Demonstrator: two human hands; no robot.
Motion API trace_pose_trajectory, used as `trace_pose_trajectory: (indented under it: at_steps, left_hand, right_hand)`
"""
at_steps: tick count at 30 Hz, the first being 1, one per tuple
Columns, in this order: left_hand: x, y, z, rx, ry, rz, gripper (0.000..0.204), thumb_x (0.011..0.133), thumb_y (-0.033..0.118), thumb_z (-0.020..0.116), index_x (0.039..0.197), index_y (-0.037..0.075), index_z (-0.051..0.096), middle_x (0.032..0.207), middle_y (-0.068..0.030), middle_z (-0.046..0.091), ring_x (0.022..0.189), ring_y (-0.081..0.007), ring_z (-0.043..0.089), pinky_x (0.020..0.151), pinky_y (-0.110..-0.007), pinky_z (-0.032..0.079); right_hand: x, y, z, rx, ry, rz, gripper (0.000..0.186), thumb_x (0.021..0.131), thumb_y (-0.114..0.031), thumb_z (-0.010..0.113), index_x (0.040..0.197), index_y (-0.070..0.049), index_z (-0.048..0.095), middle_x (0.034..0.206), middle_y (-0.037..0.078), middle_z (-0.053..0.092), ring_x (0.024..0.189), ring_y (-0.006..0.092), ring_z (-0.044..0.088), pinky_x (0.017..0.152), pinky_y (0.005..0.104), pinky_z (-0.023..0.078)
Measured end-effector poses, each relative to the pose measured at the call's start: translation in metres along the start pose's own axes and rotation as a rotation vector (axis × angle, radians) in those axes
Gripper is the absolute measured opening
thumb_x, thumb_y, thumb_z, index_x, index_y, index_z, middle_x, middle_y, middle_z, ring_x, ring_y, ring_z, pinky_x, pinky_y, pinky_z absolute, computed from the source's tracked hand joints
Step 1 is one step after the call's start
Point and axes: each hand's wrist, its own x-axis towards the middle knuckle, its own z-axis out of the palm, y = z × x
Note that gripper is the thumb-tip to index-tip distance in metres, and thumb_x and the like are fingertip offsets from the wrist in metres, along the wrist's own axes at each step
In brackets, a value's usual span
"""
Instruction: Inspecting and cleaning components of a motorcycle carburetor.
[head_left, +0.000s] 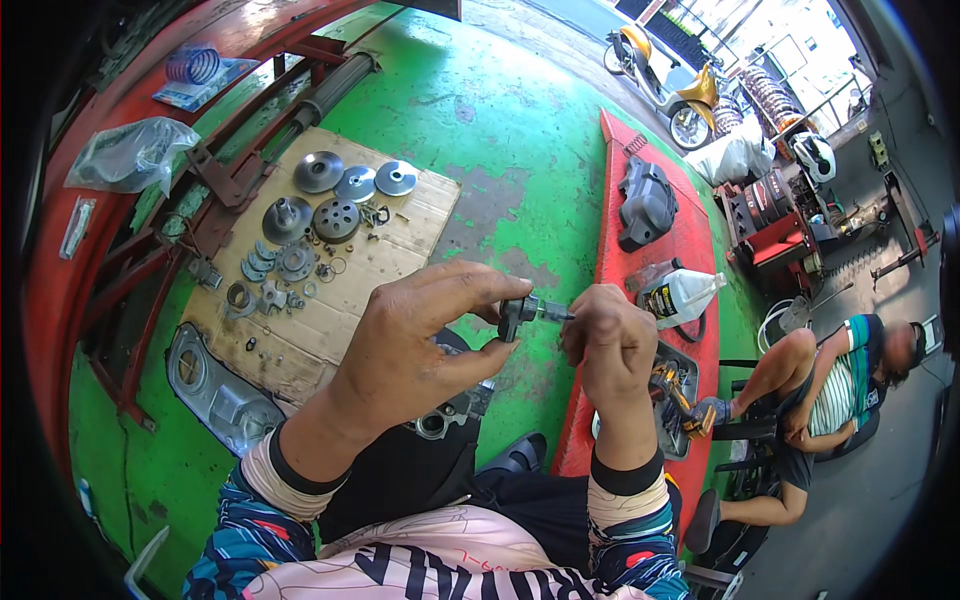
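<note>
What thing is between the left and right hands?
In the head view, a small dark part, pinched by the left hand, its slender end toward the right hand.

- From my remote seat I take this for a motorcycle repair workshop, open to the outdoors at the upper right, where a yellow-and-white scooter (697,90) stands.
- Left of centre, I see round grey metal machine parts (319,171) spread over a flattened brown cardboard sheet (400,262).
- Right of centre, a long red-painted metal platform (690,243) carries a moulded black plastic housing (645,203).
- Across the upper middle, the green-painted floor (430,95) is worn to grey patches.
- At left, I see red-painted steel framework (215,180).
</note>
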Motion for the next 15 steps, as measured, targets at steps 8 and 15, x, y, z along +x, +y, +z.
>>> trace_pose_trajectory:
  at_steps: [8, 15]
  left_hand:
    - [0.001, 0.0, 0.0, -0.009, 0.001, -0.001, 0.045, 0.071, -0.008, 0.08, 0.115, 0.001, 0.07, 0.104, -0.0124, 0.072, 0.091, -0.0198, 0.072, 0.079, -0.03, 0.058]
    - [0.001, 0.001, -0.001, 0.009, -0.015, -0.011, 0.047, 0.071, -0.008, 0.08, 0.116, 0.001, 0.071, 0.104, -0.0126, 0.072, 0.091, -0.0196, 0.072, 0.079, -0.03, 0.058]
  right_hand:
    - [0.008, -0.017, 0.009, 0.002, 0.126, -0.068, 0.039, 0.099, -0.036, 0.056, 0.097, 0.003, 0.058, 0.089, 0.01, 0.059, 0.073, 0.0172, 0.057, 0.068, 0.0316, 0.047]
    - [0.011, -0.014, 0.007, -0.06, 0.085, -0.132, 0.044, 0.103, -0.038, 0.053, 0.084, 0.002, 0.061, 0.075, 0.009, 0.061, 0.068, 0.0167, 0.055, 0.064, 0.0309, 0.043]
